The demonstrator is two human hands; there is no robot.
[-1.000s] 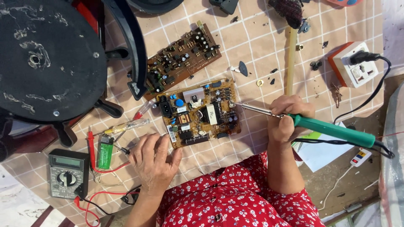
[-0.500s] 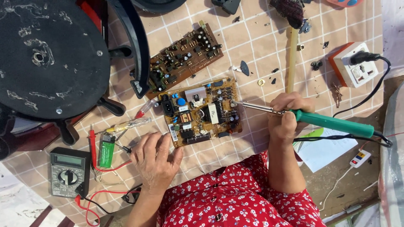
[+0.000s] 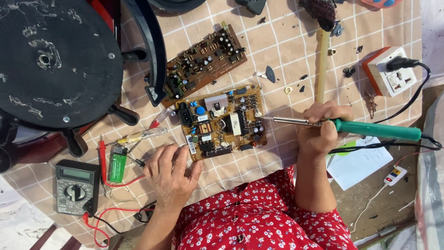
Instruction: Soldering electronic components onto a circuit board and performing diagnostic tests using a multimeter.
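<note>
While the right hand gripped the green-handled soldering iron, its metal tip rested at the right edge of the yellow-brown circuit board.

Head view: the iron's long axis ran nearly level, handle out to the right, tip pointing left onto the board, so the right hand was the nearer one to the joint. Its fingers were wrapped closed around the handle near the shaft. The left hand lay flat, fingers spread, on the checked tablecloth just below the board's lower left corner, holding nothing. A grey multimeter sat well left; a darker second board lay above.
</note>
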